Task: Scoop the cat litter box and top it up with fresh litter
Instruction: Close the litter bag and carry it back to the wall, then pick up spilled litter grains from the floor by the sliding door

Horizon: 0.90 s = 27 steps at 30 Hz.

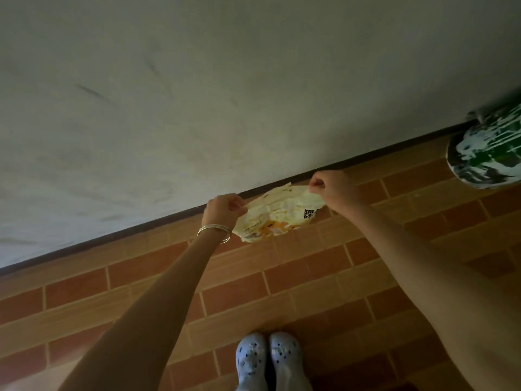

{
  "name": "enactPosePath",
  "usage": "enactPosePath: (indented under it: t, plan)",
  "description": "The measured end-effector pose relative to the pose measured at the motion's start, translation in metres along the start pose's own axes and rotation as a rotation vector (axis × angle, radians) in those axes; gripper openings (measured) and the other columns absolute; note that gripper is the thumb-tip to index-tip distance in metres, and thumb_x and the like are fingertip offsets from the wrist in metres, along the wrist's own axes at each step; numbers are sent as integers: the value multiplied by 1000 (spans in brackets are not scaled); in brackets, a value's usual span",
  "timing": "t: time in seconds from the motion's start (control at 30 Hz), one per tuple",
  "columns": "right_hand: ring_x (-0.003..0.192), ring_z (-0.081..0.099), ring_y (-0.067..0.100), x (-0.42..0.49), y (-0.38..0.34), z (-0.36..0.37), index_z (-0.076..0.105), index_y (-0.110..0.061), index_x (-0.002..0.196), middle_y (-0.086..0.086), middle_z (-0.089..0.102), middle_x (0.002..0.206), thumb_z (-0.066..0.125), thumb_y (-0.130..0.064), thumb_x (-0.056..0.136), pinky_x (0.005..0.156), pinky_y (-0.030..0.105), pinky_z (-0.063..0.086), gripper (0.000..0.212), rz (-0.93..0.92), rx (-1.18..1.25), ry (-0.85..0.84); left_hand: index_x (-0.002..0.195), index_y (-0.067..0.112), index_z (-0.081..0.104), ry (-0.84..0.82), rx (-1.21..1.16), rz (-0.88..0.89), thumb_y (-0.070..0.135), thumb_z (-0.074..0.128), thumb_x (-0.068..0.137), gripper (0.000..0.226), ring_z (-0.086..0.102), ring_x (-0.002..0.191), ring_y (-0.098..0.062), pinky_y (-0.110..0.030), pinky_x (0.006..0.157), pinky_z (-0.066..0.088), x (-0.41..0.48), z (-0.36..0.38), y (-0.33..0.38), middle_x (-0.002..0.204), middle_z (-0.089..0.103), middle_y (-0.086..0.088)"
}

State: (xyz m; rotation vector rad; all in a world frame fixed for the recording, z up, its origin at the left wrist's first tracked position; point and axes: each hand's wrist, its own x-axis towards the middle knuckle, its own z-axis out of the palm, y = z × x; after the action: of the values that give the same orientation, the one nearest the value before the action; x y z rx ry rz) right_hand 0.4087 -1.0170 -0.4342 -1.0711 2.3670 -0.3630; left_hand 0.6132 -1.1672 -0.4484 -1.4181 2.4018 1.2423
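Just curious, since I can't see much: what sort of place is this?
Likely a plain corner of a home, maybe a hallway or balcony: brick-patterned floor tiles meet a bare pale wall, with a yellow litter bag at its foot.

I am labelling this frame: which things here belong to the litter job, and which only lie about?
Job: crinkled pale yellow plastic litter bag, its top edge pinched by left hand and right hand.
Lying about: round green-and-white object at the right edge.

A blurred green-and-white object (490, 153) is cut by the right edge, and fine print on the litter bag (279, 218) cannot be read.
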Motion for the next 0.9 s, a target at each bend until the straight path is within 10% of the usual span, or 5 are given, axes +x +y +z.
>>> enactPosePath:
  t: [0.23,0.63,0.9]
  plan:
    - [86,63,21,58,10,39,67,-10,87,1,69,94,53,-5,87,63,27,39,15,58,-44,170,86,18,72,133,50,-9,21,68,81,6,63,82,-20,-31,75,49,64,27,-13,87,70,-3]
    - [101,60,25,8,-17,-18,52,-10,128,9,60,120,65,-23,85,93,35,47,47,-47,128,195,126,14,57,208,264,190,12,67,80,46,52,111,-31,-42,91,42,15,-19,2,123,59,-8]
    - [129,42,22,-78,-94,-147,42,-13,137,5,48,138,55,-34,90,110,41,27,53,-314,-147,239,119,16,63,364,403,405,51,35,86,56,59,107,-30,-43,88,46,-85,-131,114,116,65,-6]
